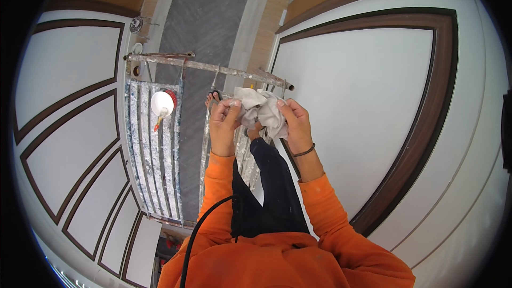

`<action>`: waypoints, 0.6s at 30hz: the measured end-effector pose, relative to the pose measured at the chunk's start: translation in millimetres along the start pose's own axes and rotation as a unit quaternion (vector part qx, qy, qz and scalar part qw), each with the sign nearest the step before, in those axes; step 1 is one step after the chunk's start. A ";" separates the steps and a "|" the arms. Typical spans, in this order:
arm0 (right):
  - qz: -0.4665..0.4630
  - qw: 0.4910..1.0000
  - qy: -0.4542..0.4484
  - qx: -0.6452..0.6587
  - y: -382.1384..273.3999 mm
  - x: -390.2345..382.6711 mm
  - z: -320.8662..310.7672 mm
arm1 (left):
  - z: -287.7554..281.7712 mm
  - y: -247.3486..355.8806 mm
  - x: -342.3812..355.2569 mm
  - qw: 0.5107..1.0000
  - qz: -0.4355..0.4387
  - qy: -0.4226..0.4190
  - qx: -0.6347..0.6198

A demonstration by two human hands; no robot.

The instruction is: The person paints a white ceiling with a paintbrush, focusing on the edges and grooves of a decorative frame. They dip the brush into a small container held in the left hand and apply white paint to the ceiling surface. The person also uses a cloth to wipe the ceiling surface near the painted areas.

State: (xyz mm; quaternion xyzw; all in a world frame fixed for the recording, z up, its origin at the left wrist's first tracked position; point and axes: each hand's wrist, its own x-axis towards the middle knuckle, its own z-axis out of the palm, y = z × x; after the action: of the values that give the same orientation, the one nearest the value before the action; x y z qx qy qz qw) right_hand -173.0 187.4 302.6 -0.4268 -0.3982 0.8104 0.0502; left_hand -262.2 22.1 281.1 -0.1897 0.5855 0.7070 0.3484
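A crumpled pale grey cloth (262, 111) is stretched between my two hands, out in front of my body. My left hand (226, 120) pinches its left edge between thumb and fingers. On the other side, my right hand (296, 122) grips the right edge, thumb on top; a dark band circles that wrist. The cloth hangs in loose folds and hides part of the scaffold and my feet below. To the left, apart from both hands, a round container with white paint (161, 104) stands on a plank platform, a paintbrush (159, 122) with an orange-red handle leaning at its rim.
I stand on a paint-spattered scaffold; its slatted platform (154, 165) lies to my left and a metal rail (234, 72) crosses ahead. White walls with brown trim (445, 74) rise on both sides. Far below is a grey floor (205, 16). A black cable (200, 224) runs by my left arm.
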 end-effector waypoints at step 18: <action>-0.205 0.853 0.080 -0.474 1.0 4.7 -41.7 | -6.5 37.9 4.6 0.968 -0.010 -0.036 -0.248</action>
State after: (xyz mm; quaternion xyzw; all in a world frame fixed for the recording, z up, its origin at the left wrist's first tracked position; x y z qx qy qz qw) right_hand -145.2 213.7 285.5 -0.3707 -0.8071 0.4579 0.0389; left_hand -293.4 14.4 302.8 -0.2507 0.3772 0.8328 0.3181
